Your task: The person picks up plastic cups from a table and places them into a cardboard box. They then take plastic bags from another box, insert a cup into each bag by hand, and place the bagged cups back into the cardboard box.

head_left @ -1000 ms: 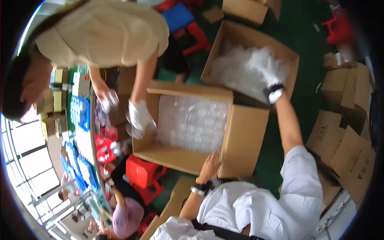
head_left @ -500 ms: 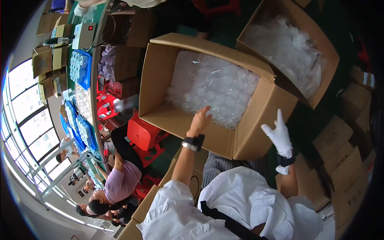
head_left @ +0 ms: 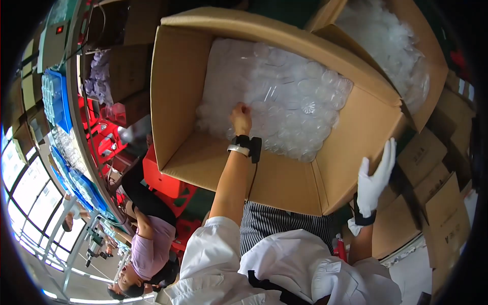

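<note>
A large open cardboard box (head_left: 188, 152) is in front of me, holding rows of clear, round-ended plastic containers (head_left: 300, 112), possibly covered by clear film. Bare and wearing a dark wrist strap, my left hand (head_left: 241, 119) reaches inside over the containers' near left part. Its fingers are curled together; whatever they may pinch is too small to make out. On my right hand (head_left: 375, 180) is a white glove. That hand lies with fingers stretched and thumb apart against the box's right outer side, holding nothing.
Behind on the right, another carton (head_left: 427, 86) contains clear plastic bags. Flattened cardboard (head_left: 447, 213) leans at the right. To the left are a red stool (head_left: 160, 173), a seated person in a pink top (head_left: 152, 244) and a long worktable with blue trays (head_left: 62, 101).
My left hand has moved deeper into the box, and its fingers have curled. My right hand has come against the box's right side. The box now appears larger and higher in view.
</note>
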`<act>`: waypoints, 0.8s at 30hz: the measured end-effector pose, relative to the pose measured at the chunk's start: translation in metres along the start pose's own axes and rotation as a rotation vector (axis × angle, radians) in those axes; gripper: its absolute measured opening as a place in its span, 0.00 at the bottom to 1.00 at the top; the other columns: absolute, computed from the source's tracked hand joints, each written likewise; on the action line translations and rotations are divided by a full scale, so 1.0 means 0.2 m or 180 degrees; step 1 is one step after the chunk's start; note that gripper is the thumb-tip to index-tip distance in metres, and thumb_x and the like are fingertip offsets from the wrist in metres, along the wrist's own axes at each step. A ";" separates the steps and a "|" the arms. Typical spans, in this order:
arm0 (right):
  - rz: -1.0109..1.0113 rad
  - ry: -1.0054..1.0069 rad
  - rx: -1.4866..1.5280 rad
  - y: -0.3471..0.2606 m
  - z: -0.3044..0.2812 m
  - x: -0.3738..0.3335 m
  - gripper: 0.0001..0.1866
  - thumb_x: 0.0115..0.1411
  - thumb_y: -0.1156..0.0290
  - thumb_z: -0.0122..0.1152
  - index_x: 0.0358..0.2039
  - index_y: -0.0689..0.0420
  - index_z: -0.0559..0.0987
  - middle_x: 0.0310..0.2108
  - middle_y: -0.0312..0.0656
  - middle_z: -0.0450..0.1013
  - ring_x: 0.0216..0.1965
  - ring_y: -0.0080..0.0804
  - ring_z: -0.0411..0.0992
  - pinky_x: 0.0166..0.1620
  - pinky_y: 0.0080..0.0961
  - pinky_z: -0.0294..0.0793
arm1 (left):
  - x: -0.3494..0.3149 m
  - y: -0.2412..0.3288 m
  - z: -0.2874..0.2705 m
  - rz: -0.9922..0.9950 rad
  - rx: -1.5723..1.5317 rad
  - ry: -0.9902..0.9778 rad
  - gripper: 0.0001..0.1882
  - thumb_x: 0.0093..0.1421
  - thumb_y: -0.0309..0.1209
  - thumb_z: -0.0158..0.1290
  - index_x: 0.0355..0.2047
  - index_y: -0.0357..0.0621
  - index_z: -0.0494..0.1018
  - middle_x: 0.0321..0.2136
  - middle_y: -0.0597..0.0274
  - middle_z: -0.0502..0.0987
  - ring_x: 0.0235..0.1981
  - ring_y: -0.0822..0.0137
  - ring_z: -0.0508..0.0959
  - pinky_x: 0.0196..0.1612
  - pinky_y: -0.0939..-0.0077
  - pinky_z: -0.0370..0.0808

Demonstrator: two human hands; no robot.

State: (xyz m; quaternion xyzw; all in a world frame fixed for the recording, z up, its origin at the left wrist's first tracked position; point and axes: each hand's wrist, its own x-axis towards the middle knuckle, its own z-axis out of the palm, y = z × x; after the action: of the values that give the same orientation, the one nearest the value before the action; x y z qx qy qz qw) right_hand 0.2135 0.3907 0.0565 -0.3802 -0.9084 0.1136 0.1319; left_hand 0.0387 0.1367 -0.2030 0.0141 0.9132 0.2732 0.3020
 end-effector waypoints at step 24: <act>-0.0542 -0.2264 0.2307 -1.06 1.21 0.28 0.08 0.51 0.71 0.58 0.32 0.59 0.76 0.27 0.40 0.74 0.27 0.27 0.72 0.33 0.21 0.70 | 0.22 0.02 -0.62 0.0428 -0.0498 -0.0082 0.09 0.54 0.27 0.51 0.37 0.41 0.70 0.28 0.54 0.74 0.31 0.65 0.74 0.34 0.75 0.71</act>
State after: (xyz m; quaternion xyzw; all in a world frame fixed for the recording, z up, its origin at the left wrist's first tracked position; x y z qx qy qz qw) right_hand -0.0435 0.2595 -0.0968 -0.1727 -0.8271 0.5323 -0.0531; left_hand -0.0670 0.0875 -0.1408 0.0553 0.8821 0.3631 0.2949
